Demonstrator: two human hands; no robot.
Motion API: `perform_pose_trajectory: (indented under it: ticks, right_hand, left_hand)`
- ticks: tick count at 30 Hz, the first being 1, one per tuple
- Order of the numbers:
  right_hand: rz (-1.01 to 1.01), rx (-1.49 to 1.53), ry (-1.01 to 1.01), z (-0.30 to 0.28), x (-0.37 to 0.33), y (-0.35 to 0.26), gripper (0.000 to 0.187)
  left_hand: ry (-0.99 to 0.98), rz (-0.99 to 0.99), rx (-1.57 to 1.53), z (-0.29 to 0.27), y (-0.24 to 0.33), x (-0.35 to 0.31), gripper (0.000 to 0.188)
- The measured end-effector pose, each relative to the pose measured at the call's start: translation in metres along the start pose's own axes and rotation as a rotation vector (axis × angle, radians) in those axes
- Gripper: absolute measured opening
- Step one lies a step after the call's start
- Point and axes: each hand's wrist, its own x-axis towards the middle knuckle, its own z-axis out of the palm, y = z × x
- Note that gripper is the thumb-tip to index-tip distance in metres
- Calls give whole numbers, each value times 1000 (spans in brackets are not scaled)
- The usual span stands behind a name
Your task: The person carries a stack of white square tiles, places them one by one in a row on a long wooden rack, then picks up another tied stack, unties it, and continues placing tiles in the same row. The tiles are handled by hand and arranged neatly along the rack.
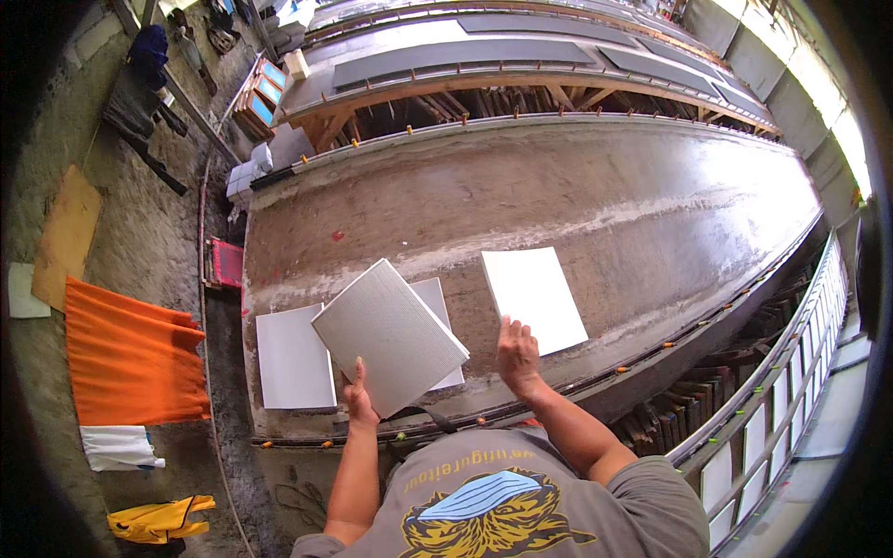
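My left hand (362,398) grips a thick stack of sheets (391,337) by its near edge, thumb on top. The stack's upper face is greyish with fine lines, and it is held tilted over the table. Partly hidden beneath it is a white stack (433,299). Another white stack (296,361) lies to the left. On the right, a bright white stack of sheets (539,296) rests on the table. My right hand (518,355) is closed at that stack's near left edge, fingers curled; whether a sheet is pinched in them cannot be made out.
The long brown table (409,200) has a wet-looking sheen and small orange pegs along its rims. Beyond stands another table with dark panels (460,63). A white slatted rack (791,372) curves along the right. Orange cloth (135,353) and yellow cloth (160,519) are at the left.
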Motion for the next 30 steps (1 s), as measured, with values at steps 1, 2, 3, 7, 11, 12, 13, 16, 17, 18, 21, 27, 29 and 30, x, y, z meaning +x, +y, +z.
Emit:
perform_pose_trajectory:
  ticks: [1, 2, 3, 7, 11, 12, 13, 16, 17, 18, 21, 27, 29, 30]
  right_hand:
    - [-11, 29, -17, 2, -3, -6, 41]
    - [-22, 55, -49, 6, -7, -10, 41]
    - [-44, 85, -47, 12, -11, -12, 41]
    - [-76, 192, -63, 32, -14, -12, 45]
    - [-41, 383, -188, 38, -14, -10, 52]
    - [-36, 428, -203, 42, -14, -7, 52]
    - [-31, 473, -218, 47, -14, -4, 53]
    - [-19, 519, -221, 40, -1, 13, 53]
    - [-17, 520, -216, 32, 7, 21, 53]
    - [7, 489, -168, 26, 13, 31, 58]
    - [141, 340, -210, 31, 25, 66, 82]
    - [211, 395, -521, 34, 29, 105, 87]
    - [247, 529, -386, 25, 29, 106, 76]
    - [295, 742, -407, 26, 34, 111, 72]
  left_hand:
    - [10, 15, 20, 11, 0, -5, 63]
    - [19, 31, 40, 19, 0, -8, 64]
    - [11, 19, 59, 21, -2, -8, 64]
    - [-31, -32, 74, 8, -21, 5, 65]
    - [-79, 6, 72, -2, -41, 19, 69]
    - [-61, -1, 99, -3, -45, 22, 71]
    - [-43, -8, 127, -4, -48, 24, 73]
    - [-30, -35, 152, 2, -50, 24, 78]
    - [-31, -45, 151, 6, -49, 23, 79]
    - [-33, -35, 147, 10, -49, 22, 79]
    - [-45, -8, 136, 25, -52, 19, 78]
    - [-83, -81, 82, 44, -62, 13, 71]
    - [-78, -63, 86, 65, -66, 2, 71]
    - [-80, -22, 109, 82, -64, -7, 71]
